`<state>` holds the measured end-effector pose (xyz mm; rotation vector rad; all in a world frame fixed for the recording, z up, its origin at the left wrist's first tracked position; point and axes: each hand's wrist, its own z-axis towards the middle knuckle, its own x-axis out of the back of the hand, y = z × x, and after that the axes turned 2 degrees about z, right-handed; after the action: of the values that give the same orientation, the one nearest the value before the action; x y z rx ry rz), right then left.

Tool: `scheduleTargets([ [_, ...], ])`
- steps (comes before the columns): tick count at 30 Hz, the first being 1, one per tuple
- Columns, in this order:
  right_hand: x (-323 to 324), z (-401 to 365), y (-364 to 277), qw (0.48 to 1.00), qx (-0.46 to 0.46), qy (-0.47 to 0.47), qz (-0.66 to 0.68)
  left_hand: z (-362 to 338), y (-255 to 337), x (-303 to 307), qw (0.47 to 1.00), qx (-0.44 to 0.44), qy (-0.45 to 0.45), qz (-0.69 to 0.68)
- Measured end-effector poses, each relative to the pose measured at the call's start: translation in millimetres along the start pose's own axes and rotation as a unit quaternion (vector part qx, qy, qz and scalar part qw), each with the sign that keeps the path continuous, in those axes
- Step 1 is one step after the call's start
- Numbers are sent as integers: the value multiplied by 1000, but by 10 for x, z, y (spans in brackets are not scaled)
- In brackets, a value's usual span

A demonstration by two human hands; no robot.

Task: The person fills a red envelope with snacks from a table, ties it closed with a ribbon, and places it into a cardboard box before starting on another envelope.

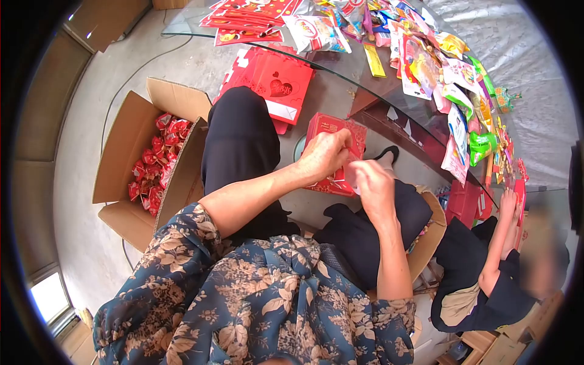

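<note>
My left hand (325,155) is closed in a pinch above a red patterned gift box or bag (326,125) with gold print. Beside it, my right hand (375,187) is closed too and slightly smeared by motion. A thin, pale, see-through bit shows between the hands; its kind is not clear. Both hands hover over my lap, partly covering the red item. Close to my left knee lies a stack of red gift bags (267,82) with a heart on the top one.
An open carton (121,137) at left holds several red-wrapped sweets (146,170). On the glass table (340,64) lie many snack packets (456,103) and red printed bags (243,15). Another open carton (426,255) stands right of my leg. A co-worker (480,274) sits at right.
</note>
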<state>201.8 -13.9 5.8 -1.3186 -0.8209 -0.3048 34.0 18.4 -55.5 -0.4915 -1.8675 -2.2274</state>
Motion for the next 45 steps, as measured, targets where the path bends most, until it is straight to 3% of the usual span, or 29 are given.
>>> scheduleTargets([
  [3, 96, -118, 103, 969, 55, 187, -152, -4, 72, 45, 1000, 24, -8, -7],
  [5, 92, -147, 152, 967, 35, 201, -152, -35, 124, 52, 999, 29, -30, -24],
  [9, 34, -99, 534, 983, -41, 92, -155, -117, 105, -13, 998, 12, -63, -11],
  [11, 34, -88, 498, 985, -46, 107, -131, -163, 145, -9, 998, -25, -50, 0],
  [14, 58, -17, 497, 985, -37, 108, -126, -237, 356, 182, 979, -192, -32, 60],
  [15, 72, 10, 525, 986, -32, 104, -124, -232, 414, 235, 965, -248, -32, 72],
  [19, 122, 37, 465, 988, -13, 109, -106, -210, 529, 299, 882, -401, -179, 172],
  [21, 154, 33, 436, 989, -11, 107, -102, -171, 513, 285, 851, -413, -252, 204],
  [24, 220, -3, 427, 990, -23, 97, -103, -118, 375, 227, 824, -431, -282, 236],
  [27, 312, -37, 390, 992, -93, 55, -62, -10, 211, 189, 769, -482, -285, 309],
  [28, 345, -16, 465, 994, -105, 25, -25, 34, 184, 197, 768, -485, -286, 305],
  [31, 381, 95, 596, 979, -54, 104, 165, 160, 128, 236, 821, -444, -250, 257],
  [35, 781, 490, 448, 983, 42, 171, -52, 296, -16, 321, 882, -384, -217, 169],
  [37, 869, 777, 439, 972, 87, 211, -63, 346, -88, 318, 896, -376, -173, 162],
  [41, 1130, 1399, 668, 927, 110, 247, -262, 384, 11, 397, 915, -347, -153, 135],
  [45, 1221, 1882, 867, 897, 77, 234, -368, 419, -57, 452, 916, -346, -166, 116],
])
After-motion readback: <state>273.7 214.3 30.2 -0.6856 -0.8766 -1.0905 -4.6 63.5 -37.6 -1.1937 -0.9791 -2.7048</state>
